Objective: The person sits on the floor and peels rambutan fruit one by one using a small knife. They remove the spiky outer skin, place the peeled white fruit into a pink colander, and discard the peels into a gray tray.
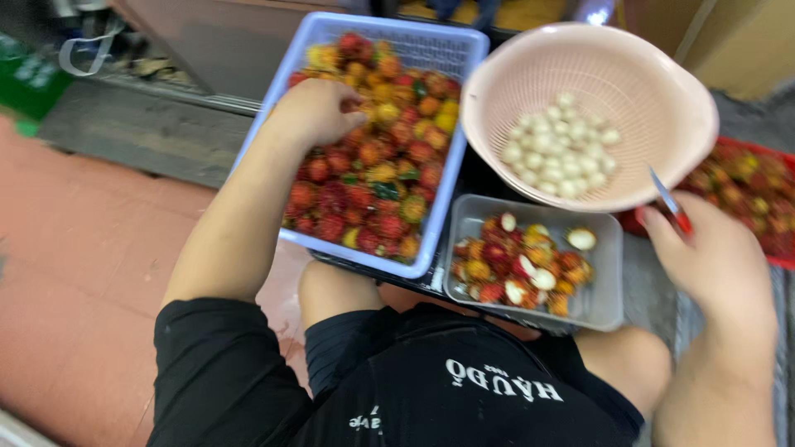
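My left hand (pixel 319 112) is on rough, hairy-skinned red and yellow fruit (pixel 373 165) in a pale blue plastic basket (pixel 397 41), slotted walls, matt. Right hand (pixel 716 257) grips a small knife (pixel 669 201): bright metal blade, glossy red plastic handle. Pink plastic colander (pixel 654 83), perforated, smooth, dull sheen, holds peeled fruit (pixel 559 145) that looks white, smooth and wet-glossy. Grey plastic tray (pixel 604 298), translucent, smooth, filled with rough peels (pixel 517 265) and a few glossy white pieces. Red plastic crate (pixel 782 261) on my right. My shorts and top (pixel 414 389): black matt cloth. Floor (pixel 74 273): reddish tile, matt
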